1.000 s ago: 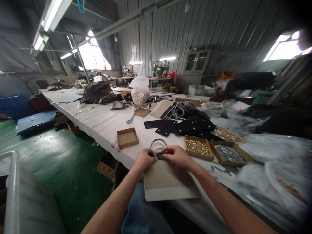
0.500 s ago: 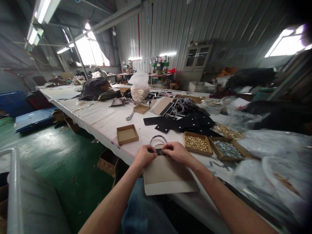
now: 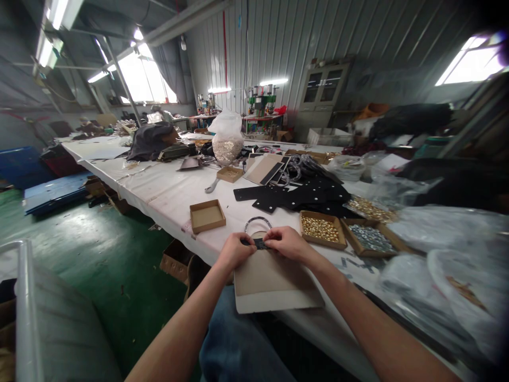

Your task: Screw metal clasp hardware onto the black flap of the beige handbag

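The left hand (image 3: 236, 249) and right hand (image 3: 289, 243) each pinch 1 dark strip (image 3: 260, 244) at the beige panel's (image 3: 274, 276) far edge. The panel overlaps the table's (image 3: 170, 199) near edge, longer visible span left to right, ring (image 3: 257, 218) pointing far.

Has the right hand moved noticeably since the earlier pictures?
No: the right hand keeps about the same place relative to the box of gold pieces; the whole scene shifts up.

No words, numbers or signs could be read; the dark marks (image 3: 360, 264) on the white desk (image 3: 167, 193) were too unclear to make out.
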Action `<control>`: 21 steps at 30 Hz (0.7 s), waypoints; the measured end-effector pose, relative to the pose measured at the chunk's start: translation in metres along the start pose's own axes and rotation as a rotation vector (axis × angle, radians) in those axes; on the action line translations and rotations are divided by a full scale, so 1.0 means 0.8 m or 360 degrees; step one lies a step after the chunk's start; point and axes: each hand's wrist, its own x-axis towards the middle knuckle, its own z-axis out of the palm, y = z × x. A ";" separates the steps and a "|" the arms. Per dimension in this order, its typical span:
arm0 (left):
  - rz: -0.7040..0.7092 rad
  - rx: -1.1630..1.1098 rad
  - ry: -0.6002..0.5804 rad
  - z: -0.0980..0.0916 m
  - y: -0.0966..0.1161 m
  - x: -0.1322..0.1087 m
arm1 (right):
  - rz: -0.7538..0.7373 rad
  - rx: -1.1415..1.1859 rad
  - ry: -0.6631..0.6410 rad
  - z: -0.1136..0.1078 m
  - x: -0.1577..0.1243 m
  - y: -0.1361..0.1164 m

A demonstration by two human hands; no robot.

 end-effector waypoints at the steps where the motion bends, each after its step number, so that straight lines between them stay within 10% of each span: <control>1: 0.0000 -0.0004 -0.0002 0.000 -0.001 0.001 | -0.0001 -0.0041 0.0015 0.000 0.000 0.000; 21: -0.0165 0.0014 0.0110 -0.009 0.025 -0.015 | -0.0523 -0.0694 0.0181 0.016 -0.008 -0.018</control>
